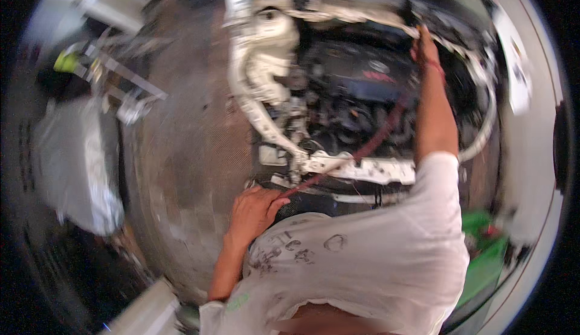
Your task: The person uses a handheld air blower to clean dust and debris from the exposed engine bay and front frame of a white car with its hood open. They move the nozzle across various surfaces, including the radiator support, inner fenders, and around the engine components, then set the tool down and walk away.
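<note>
thin dark-red hose (368,148) runs blurred across the open engine bay (350,87); left hand (257,211) pinches its near end, right hand (426,48) reaches deep, grip unclear.

Open concrete floor (181,154) left of the car; the engine bay (356,87) is crowded with hoses and white frame (362,169).

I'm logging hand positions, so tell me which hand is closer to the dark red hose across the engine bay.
Left. The left hand is at the near end of the dark red hose, apparently gripping it. The right hand reaches to the far side of the engine bay, clear of it.
</note>
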Demonstrator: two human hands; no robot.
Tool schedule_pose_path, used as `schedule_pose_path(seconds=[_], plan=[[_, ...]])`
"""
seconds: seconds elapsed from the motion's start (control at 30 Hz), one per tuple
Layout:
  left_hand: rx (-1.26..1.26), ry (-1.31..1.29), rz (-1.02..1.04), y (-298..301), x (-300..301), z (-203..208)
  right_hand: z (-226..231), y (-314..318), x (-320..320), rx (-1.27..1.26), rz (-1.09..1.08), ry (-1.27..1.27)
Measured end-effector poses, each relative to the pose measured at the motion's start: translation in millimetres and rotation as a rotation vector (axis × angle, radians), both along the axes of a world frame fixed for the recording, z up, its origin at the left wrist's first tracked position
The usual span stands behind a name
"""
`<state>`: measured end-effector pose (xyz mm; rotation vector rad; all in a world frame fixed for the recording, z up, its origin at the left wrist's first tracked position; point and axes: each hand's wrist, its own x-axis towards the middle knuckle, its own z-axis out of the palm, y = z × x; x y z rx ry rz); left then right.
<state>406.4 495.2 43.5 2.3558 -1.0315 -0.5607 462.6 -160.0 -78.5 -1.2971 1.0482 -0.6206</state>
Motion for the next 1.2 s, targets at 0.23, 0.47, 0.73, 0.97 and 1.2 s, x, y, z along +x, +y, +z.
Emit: schedule_pose_path(seconds=[0.23,0.47,0.73,0.97,1.2], plan=[[-0.118,-0.188,0.207,138,11,-53,-40,91,131,0.038,0.347,0.125],[-0.145,-0.089,0.362,286,55,-77,-43,392,231,-0.203,0.565,0.277],[-0.160,-0.062,0.593,420,91,-87,-45,834,239,-0.198,1.371,0.309],[-0.177,-0.119,0.602,455,122,-77,-15,944,264,-0.249,1.563,0.242],[-0.227,-0.223,0.586,429,173,-73,-15,923,304,-0.297,1.462,0.273]])
